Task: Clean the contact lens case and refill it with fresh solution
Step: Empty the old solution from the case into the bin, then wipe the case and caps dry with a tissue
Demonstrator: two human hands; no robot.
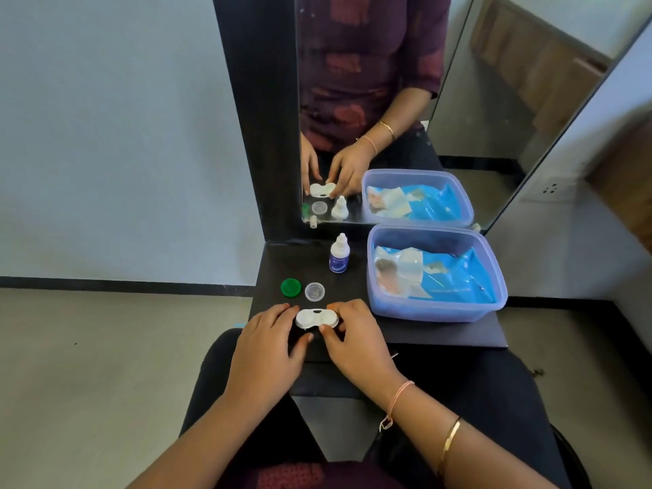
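A white two-well contact lens case point(315, 318) lies on the dark table point(441, 333) with both wells uncovered. My left hand point(268, 347) touches the case's left end with its fingertips. My right hand point(352, 338) pinches the right end between thumb and fingers. Behind the case lie a green cap point(290, 288) and a clear cap point(314, 291). A small white solution bottle point(339, 254) with a blue label stands upright farther back, its cap on.
A translucent blue plastic tub point(437, 310) holding blue packets sits at the right of the table. A mirror point(388, 100) stands against the wall behind, reflecting the hands and objects. My dark-clothed knees are under the table's front edge.
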